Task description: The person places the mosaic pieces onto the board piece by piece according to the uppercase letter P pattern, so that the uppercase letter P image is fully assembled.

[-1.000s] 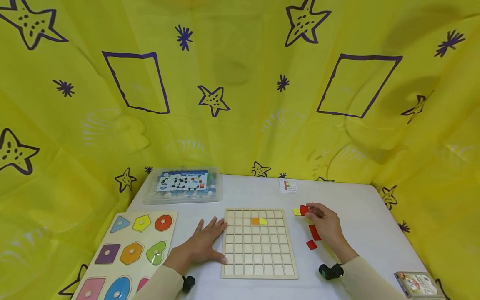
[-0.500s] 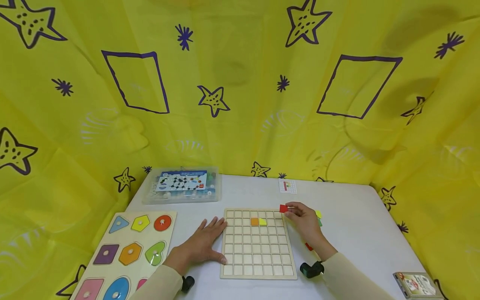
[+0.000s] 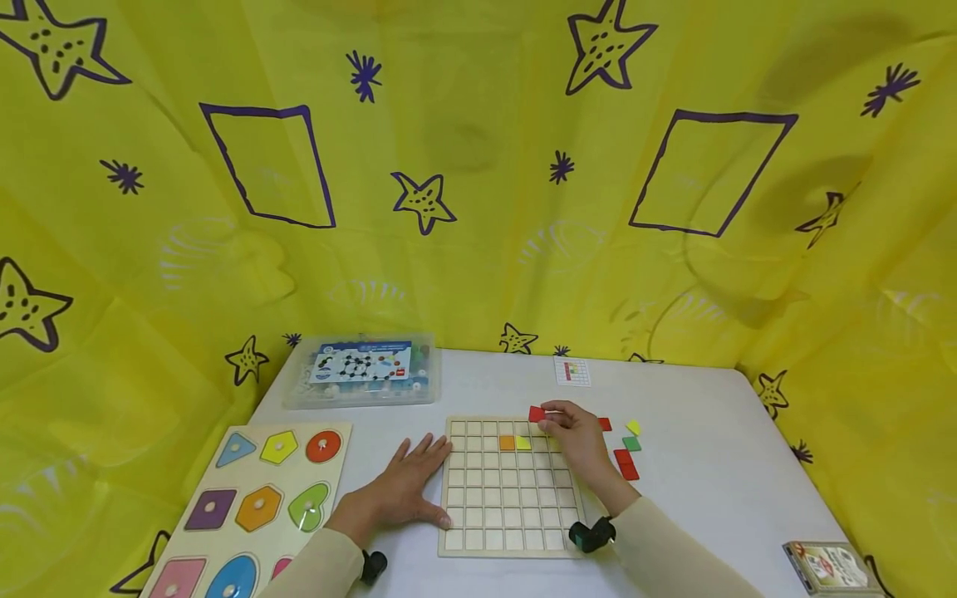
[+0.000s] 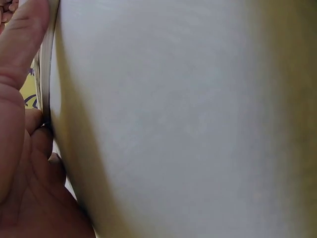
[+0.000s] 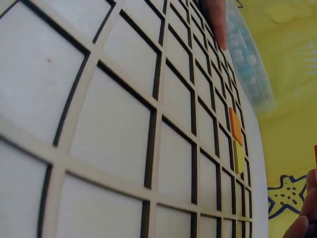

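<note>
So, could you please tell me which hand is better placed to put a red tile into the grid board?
Probably the right hand, since it pinches a red tile near the far edge of the grid board, while the left hand rests at the board's left edge, holding no tile.

Free room above middle of board (image 3: 510,496)

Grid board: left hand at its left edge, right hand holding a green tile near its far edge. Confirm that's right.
No: the head view shows the tile in the right hand is red, not green. It is near the far edge of the grid board, with the left hand at its left edge.
</note>
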Tool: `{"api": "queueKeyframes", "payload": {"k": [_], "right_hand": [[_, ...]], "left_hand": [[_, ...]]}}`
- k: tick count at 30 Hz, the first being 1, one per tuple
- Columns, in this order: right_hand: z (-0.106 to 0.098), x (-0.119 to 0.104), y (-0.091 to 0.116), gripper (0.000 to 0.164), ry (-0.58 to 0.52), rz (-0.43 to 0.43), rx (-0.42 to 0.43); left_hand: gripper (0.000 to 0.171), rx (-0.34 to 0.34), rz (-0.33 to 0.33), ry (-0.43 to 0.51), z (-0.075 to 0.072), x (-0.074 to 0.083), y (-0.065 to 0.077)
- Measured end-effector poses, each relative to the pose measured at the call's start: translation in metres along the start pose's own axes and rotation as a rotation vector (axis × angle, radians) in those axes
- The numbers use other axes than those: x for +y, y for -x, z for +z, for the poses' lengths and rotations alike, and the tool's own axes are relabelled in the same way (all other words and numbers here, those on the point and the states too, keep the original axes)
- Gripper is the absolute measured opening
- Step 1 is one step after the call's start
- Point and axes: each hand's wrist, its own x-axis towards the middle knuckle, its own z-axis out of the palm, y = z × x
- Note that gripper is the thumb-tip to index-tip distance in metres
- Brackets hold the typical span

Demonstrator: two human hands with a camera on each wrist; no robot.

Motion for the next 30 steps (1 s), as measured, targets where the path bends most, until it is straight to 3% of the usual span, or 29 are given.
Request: {"api": "queueKeyframes", "payload": {"k": [14,22,30], "right_hand": [[0.024,-0.004,-0.003,0.022,-0.025,-0.027,-0.039],[0.035,-0.003,-0.003,0.021,0.018,-0.042,-0.042],[0.044,-0.001,-0.003,0.021,-0.009,-0.048,-0.114]], "left_hand": [[0.123,0.009,-0.003,0.027,0.001,0.0,0.0],[0.124,0.0,-0.018,0.029,0.0,0.0,0.0],[0.124,-0.009,-0.038,0.043,0.0,0.001,0.0]]}}
